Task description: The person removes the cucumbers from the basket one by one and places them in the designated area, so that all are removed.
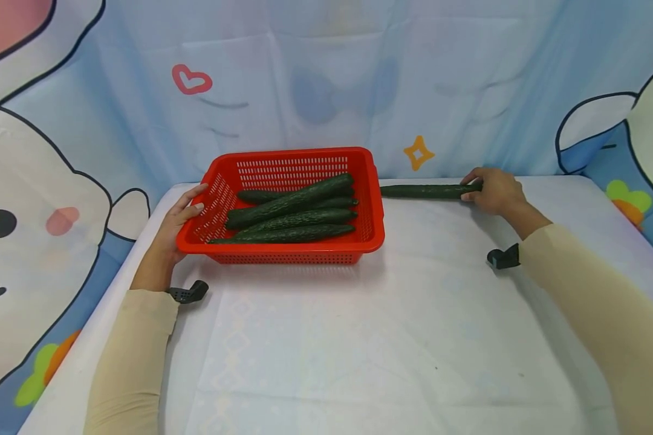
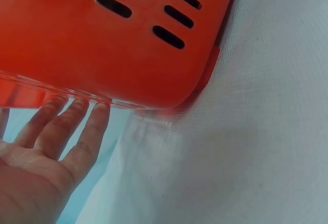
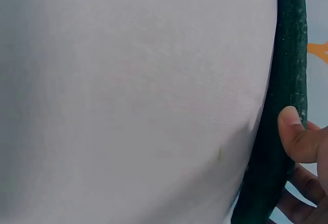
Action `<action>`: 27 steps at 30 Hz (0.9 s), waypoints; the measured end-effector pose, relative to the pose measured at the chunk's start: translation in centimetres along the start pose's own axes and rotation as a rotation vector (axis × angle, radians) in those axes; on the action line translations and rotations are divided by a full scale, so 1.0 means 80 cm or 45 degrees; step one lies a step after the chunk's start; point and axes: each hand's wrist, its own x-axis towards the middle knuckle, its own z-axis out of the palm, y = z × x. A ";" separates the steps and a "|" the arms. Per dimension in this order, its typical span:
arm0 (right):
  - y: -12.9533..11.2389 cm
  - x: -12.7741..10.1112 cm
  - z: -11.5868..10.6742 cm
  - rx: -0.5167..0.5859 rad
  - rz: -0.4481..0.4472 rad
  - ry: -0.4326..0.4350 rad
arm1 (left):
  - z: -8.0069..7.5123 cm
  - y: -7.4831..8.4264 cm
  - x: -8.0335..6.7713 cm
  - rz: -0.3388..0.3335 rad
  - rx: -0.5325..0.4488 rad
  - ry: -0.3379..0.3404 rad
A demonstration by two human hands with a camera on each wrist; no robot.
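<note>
From where I stand, the work looks well along: inside the red basket (image 1: 283,248) lies a loose pile of cucumbers (image 1: 310,218), about 5 by my count, though they overlap and another could be hidden underneath. Most run roughly lengthwise in the basket, and 1 slants across the top of the others. Only 1 lone cucumber (image 1: 421,191) shows outside, stretched out to the right of the basket with its near tip just beside the rim; I cannot tell if the 2 touch. The person's right hand (image 1: 495,190) has its grip closed on that cucumber's far end, thumb (image 3: 293,138) on the near side and fingers around behind. Left of the basket, the left hand (image 1: 171,226) sets fairly straight fingers (image 2: 84,152) against the rim, its grip not curled round anything that I can see, perhaps to steady it. The counter (image 1: 326,350) in front of the basket has nothing of the work on it. So, as I judge it, the pile in the basket is the settled part, and the lone cucumber beside the basket is all that visibly remains to deal with.
</note>
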 end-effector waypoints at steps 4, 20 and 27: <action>0.000 -0.001 -0.003 0.019 -0.016 -0.031 | 0.001 0.001 -0.001 -0.006 -0.004 0.002; -0.010 -0.009 -0.014 -0.131 -0.124 -0.062 | 0.002 0.000 -0.001 -0.002 -0.046 -0.023; -0.080 -0.030 -0.025 -0.097 -0.410 0.067 | -0.001 0.000 -0.002 0.014 -0.055 -0.044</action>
